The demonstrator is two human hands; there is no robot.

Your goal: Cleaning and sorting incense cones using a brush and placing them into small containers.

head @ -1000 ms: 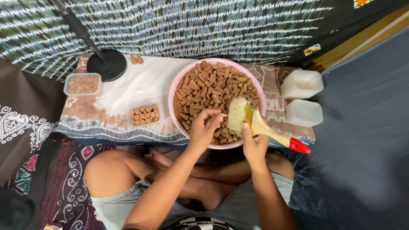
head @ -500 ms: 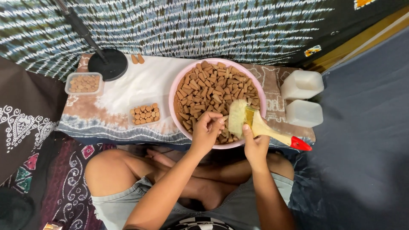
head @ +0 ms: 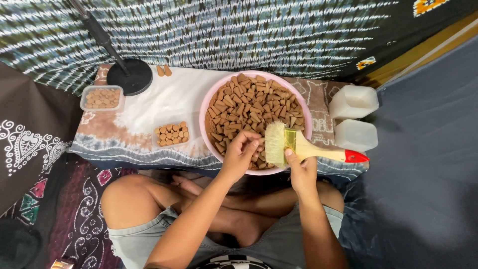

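My left hand (head: 240,153) is over the near rim of the pink bowl (head: 208,102), fingers (head: 250,146) bunched together and curled down into the brown pieces (head: 249,107). Looks like they pinch one piece, but the piece itself is hidden under my fingertips, so I cannot tell for sure. My right hand (head: 301,172) grips the paintbrush (head: 308,148) around the pale wooden handle, fingers wrapped, thumb on top near the gold metal band. The handle's red tip points right. The brush's pale bristles lie flat over the pieces at the bowl's near-right side, just beside my left fingertips.

The bowl is full of small brown cone-like pieces and sits on a low table covered by a white and brown tie-dye cloth (head: 149,107). Left of the bowl, on the cloth, a small block of brown pieces stands in neat rows (head: 172,133). Farther left is a clear plastic box (head: 101,97) with more pieces inside. Behind it is a black round stand base (head: 129,76) with a pole going up-left, and two loose pieces (head: 164,70) just beside it. Right of the bowl are two white plastic containers (head: 353,117), one behind the other, close together. I sit cross-legged, knees under the table edge, grey shorts.
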